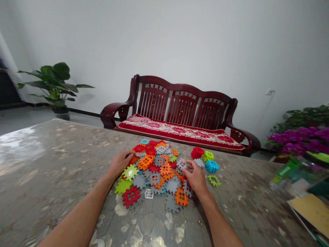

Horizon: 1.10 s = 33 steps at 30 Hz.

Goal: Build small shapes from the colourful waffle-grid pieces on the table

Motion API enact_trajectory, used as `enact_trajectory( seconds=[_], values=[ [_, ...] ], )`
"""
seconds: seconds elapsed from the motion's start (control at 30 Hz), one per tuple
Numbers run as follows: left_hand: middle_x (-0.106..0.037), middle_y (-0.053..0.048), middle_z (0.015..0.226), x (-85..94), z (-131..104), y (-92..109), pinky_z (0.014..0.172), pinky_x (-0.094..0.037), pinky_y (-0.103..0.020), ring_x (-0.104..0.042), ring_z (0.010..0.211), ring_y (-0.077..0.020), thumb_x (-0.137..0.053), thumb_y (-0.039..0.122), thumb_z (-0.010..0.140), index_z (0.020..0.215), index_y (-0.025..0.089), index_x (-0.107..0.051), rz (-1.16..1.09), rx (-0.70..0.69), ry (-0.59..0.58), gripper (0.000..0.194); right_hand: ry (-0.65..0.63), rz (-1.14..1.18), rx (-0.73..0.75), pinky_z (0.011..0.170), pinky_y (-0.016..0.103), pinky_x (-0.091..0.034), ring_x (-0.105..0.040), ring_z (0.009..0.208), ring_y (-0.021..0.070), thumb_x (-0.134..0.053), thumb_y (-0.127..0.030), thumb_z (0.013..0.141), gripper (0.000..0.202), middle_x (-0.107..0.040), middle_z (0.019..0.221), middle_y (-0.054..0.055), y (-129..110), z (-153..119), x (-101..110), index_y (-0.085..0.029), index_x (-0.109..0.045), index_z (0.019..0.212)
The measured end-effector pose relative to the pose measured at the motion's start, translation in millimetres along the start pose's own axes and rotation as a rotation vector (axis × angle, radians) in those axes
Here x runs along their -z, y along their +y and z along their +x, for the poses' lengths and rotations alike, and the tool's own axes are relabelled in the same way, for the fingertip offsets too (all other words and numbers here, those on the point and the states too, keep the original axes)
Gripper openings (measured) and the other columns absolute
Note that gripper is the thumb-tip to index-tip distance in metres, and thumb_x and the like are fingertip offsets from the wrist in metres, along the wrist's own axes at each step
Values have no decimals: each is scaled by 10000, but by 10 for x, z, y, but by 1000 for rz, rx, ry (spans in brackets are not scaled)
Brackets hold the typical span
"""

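Note:
A pile of notched plastic building tiles in grey, orange, red, green and blue lies on the table. My left hand (120, 166) rests at the pile's left edge, thumb and fingers apart, beside an orange tile (134, 159). At the right edge, my right hand (196, 176) pinches a grey windowed tile (182, 164) between thumb and fingers. Nearer to me are a red windowed tile (131, 196), a small white window frame (149, 193) and an orange windowed tile (181, 197). Light green tiles (130, 172) lie by my left forearm.
Right of the pile sit a red tile cluster (197, 153), a blue one (212, 166) and a green ring-shaped piece (214, 180). A clear container (295, 178) and a tan book (312, 212) occupy the table's right side. A wooden bench (183, 106) stands behind.

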<state>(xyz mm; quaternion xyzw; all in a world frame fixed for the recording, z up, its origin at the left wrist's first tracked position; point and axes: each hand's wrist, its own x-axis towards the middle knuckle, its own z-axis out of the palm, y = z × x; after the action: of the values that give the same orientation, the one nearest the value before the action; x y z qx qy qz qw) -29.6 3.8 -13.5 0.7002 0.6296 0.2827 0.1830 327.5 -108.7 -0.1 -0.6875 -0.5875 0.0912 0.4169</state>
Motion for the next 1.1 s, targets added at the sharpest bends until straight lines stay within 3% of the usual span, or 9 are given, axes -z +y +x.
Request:
enact_trajectory(
  seconds=[0.13, 0.3, 0.47, 0.7, 0.87, 1.1],
  values=[
    [-759, -13, 1150, 3, 0, -5, 927, -481, -286, -681, 1038, -221, -409, 392, 895, 1076, 248, -746, -1, 9, 4, 409, 120, 106, -40, 827, 373, -523, -671, 864, 235, -607, -397, 740, 518, -735, 1050, 87, 209, 154, 149, -192, -650, 1214],
    [-763, -8, 1133, 1, -7, -8, 922, -483, -282, -680, 1035, -222, -418, 399, 890, 1064, 252, -751, -15, -4, 25, 403, 230, 55, -90, 846, 389, -518, -665, 820, 229, -580, -396, 721, 571, -743, 1054, 105, 446, 252, 298, -164, -643, 1239],
    [-757, -28, 1152, -5, -1, -25, 918, -487, -304, -683, 1030, -234, -412, 414, 896, 1089, 248, -748, 2, 2, 11, 422, 274, 119, -103, 877, 392, -522, -671, 877, 230, -584, -439, 724, 609, -691, 1226, 151, 513, 248, 285, -152, -613, 1260],
    [-769, -24, 1108, -2, 9, -26, 919, -495, -302, -689, 1005, -228, -431, 393, 878, 1039, 241, -761, -22, -10, 27, 397, 458, 249, -143, 812, 350, -530, -683, 882, 227, -597, -491, 741, 589, -695, 1186, 166, 566, 264, 245, -149, -598, 1221],
    [-761, -44, 1137, 3, 6, -15, 932, -493, -322, -684, 1035, -243, -413, 405, 884, 1073, 226, -755, -12, -18, 11, 430, 388, -31, -136, 851, 393, -497, -650, 859, 254, -601, -508, 739, 537, -708, 1116, 147, 614, 219, 250, -158, -636, 1144],
    [-764, -36, 1129, 13, -4, -7, 933, -487, -311, -685, 1035, -237, -406, 406, 896, 1087, 235, -754, -11, -3, 2, 432, 304, -263, -112, 929, 411, -447, -603, 1028, 309, -587, -482, 786, 525, -676, 1139, 169, 587, 176, 260, -132, -633, 1174]
  ],
)
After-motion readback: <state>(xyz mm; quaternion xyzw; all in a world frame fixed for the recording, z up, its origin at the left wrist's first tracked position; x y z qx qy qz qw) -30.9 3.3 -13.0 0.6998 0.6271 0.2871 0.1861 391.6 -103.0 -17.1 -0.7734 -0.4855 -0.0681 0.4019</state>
